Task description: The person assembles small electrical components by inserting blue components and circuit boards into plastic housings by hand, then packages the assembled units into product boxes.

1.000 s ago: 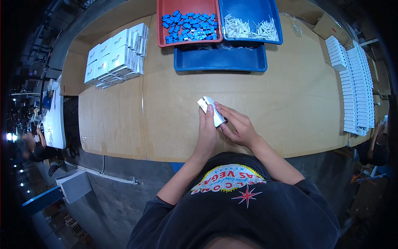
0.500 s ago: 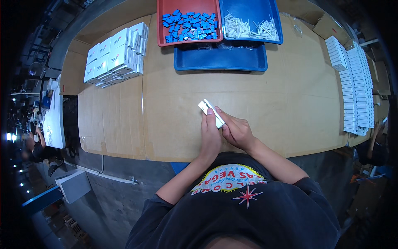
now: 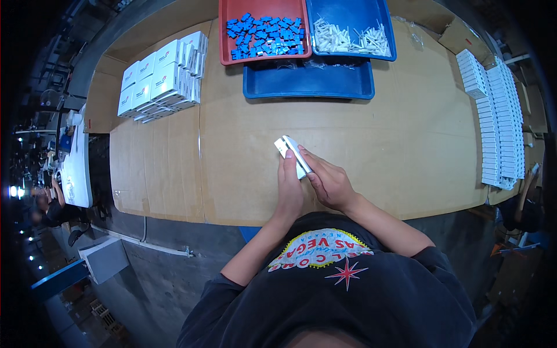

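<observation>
Over the near middle of the cardboard-covered table, both hands grip a small white box (image 3: 300, 156). My left hand (image 3: 292, 188) is closed along its left side, with the thumb lying up the box. From the right, my right hand (image 3: 331, 181) presses its fingers and thumb along the other edge. The box is tilted, its far end pointing up and left. A narrow dark gap shows at that far end, between a flap-like part and the main body. The fingers hide much of the near end, and the contents cannot be made out.
A red tray (image 3: 264, 60) of blue pieces and a blue tray (image 3: 354, 57) of white sticks stand at the back. Before them lies another blue tray (image 3: 307, 87). White boxes are stacked at left (image 3: 154, 81) and in rows at right (image 3: 493, 124). Other people work at both sides.
The white box has shifted slightly left and turned in my hands, showing more of its edge. My right fingers have slid up along its side.
</observation>
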Demonstrator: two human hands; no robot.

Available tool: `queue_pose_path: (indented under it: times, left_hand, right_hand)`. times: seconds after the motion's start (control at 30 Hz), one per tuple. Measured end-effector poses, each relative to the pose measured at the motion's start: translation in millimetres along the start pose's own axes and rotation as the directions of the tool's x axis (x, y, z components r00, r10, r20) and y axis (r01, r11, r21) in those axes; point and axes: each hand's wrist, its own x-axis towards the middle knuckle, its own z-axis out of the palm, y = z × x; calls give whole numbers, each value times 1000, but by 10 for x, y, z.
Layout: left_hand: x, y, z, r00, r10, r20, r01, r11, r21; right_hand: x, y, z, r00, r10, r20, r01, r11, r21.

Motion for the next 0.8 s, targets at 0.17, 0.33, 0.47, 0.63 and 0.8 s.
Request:
queue_pose_path:
  times: [0.17, 0.33, 0.47, 0.63, 0.8]
  left_hand:
    - [60, 308, -70, 962, 200, 186, -233, 956, 178]
    - [146, 245, -181, 817, 375, 438, -533, 782, 325]
    - [129, 243, -90, 805, 427, 412, -562, 770, 301]
    - [125, 208, -21, 961, 140, 237, -147, 989, 11]
    - [67, 259, 87, 963, 210, 168, -208, 978, -28]
  right_hand:
    - [111, -50, -113, 932, 354, 82, -355, 841, 408]
    - [311, -263, -308, 614, 653, 443, -694, 179, 698]
    - [271, -202, -234, 664, 630, 403, -676, 276, 683]
    - [233, -268, -56, 863, 499, 77, -421, 627, 655]
    - [253, -402, -73, 947, 321, -35, -313, 940, 139]
